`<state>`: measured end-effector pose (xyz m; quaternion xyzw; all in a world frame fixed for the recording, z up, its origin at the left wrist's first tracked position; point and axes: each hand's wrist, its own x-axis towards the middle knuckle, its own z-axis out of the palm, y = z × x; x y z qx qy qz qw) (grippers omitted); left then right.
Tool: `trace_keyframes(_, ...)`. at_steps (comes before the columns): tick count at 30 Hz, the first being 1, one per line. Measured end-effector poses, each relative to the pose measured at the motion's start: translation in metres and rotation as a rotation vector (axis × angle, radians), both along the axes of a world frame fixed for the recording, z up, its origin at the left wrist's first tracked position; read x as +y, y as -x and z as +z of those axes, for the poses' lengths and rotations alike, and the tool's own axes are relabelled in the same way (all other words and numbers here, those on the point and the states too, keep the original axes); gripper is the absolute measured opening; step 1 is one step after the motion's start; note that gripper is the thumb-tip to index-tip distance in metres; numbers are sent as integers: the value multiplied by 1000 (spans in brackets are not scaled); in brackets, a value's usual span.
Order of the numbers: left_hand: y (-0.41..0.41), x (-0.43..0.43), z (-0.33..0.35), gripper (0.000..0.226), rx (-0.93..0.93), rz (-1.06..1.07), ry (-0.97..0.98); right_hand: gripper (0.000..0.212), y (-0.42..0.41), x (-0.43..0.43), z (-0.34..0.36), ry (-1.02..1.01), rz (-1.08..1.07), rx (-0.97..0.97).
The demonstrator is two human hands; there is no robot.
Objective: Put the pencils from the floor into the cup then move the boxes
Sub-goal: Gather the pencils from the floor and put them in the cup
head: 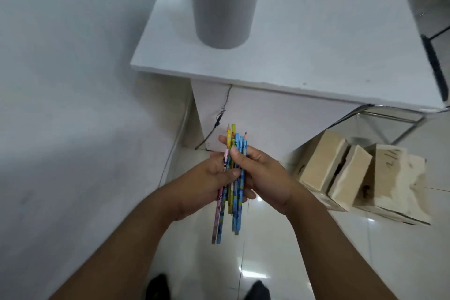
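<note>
A bundle of several colourful pencils stands roughly upright between both hands, tips up, above the tiled floor. My left hand grips the bundle from the left with its thumb across the front. From the right, my right hand holds the same bundle, thumb pressed on the pencils. A grey cup, full of many coloured pencils, stands on the white table ahead. Cardboard boxes sit on the floor at the right, flaps open.
A white wall fills the left side. The table's white side panel is right behind the hands, with a dark cable running down it. A metal chair frame stands behind the boxes. My dark shoes show below.
</note>
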<state>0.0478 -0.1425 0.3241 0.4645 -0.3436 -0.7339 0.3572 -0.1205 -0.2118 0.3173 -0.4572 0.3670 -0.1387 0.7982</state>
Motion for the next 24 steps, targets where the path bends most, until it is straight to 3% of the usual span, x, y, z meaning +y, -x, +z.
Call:
trace_keyframes(5,36,16,107,17,-63,238,5,46,20,24,105,-121,-202,-80)
trace_keyframes(7,51,20,144,19,-56,291,-12,39,26,33,144,-100,-242,-77)
trace_keyframes(11,68,32,228,42,46,319,-58,36,39,39,231,39,-162,-32)
trace_keyframes(15,61,37,294,35,-51,220,78,39,44,39,299,36,-54,-21)
trace_keyframes(19,52,24,337,20,-158,312,156,53,37,35,327,-124,-65,-62)
trace_keyframes(24,25,-37,367,16,-177,491,278,62,1,19,325,-448,-324,42)
